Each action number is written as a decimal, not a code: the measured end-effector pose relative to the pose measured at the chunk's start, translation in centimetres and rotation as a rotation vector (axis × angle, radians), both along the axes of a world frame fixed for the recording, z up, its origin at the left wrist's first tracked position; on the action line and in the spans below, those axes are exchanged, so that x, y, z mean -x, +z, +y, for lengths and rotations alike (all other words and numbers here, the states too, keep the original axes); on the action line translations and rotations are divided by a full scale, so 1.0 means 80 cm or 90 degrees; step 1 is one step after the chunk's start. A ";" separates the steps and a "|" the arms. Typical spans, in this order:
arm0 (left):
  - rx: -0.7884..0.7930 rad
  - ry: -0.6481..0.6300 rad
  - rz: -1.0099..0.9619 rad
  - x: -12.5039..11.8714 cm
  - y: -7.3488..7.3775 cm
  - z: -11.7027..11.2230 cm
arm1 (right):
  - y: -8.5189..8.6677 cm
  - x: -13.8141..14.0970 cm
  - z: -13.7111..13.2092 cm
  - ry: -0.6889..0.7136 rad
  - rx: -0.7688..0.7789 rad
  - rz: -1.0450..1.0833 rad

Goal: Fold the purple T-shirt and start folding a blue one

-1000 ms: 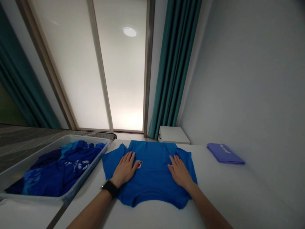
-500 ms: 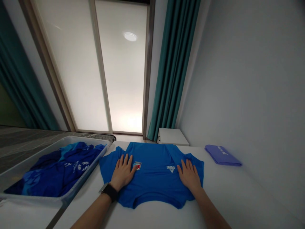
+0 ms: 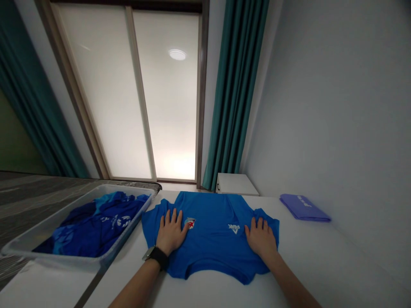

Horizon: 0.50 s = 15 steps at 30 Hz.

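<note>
A blue T-shirt [image 3: 210, 239] lies spread on the white table [image 3: 205, 295], its neckline toward me and its front with a small crest and a white logo facing up. My left hand [image 3: 171, 233], with a dark watch [image 3: 156, 255] on the wrist, rests flat on the shirt beside the crest, fingers spread. On the other side, my right hand [image 3: 261, 237] lies flat near the right sleeve, just beyond the white logo. Neither hand grips the cloth.
To the left, a clear plastic bin [image 3: 107, 256] holds crumpled blue clothes [image 3: 102, 224]. A folded purple garment [image 3: 305, 208] lies on the table at the right, near the wall. Behind the table stand a small white cabinet [image 3: 236, 184], teal curtains [image 3: 236, 94] and frosted sliding doors [image 3: 170, 111].
The whole scene has shifted slightly to the right as the camera turned a little. Both hands stay flat on the T-shirt in nearly the same spots, and the shirt looks much the same.
</note>
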<state>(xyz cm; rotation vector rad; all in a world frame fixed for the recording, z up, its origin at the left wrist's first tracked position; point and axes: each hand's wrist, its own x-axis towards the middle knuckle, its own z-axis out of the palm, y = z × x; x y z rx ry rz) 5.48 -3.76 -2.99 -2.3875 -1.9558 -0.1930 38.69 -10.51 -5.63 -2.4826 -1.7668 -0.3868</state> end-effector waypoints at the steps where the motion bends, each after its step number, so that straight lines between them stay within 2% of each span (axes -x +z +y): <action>1: -0.001 0.001 -0.001 0.001 -0.001 -0.007 | -0.001 0.002 -0.005 0.005 -0.006 -0.009; 11: -0.014 0.001 -0.010 0.008 0.000 -0.079 | -0.013 0.009 -0.074 0.063 -0.044 -0.090; 15: 0.002 0.006 -0.002 0.005 0.001 -0.092 | 0.004 0.009 -0.080 0.084 -0.035 -0.068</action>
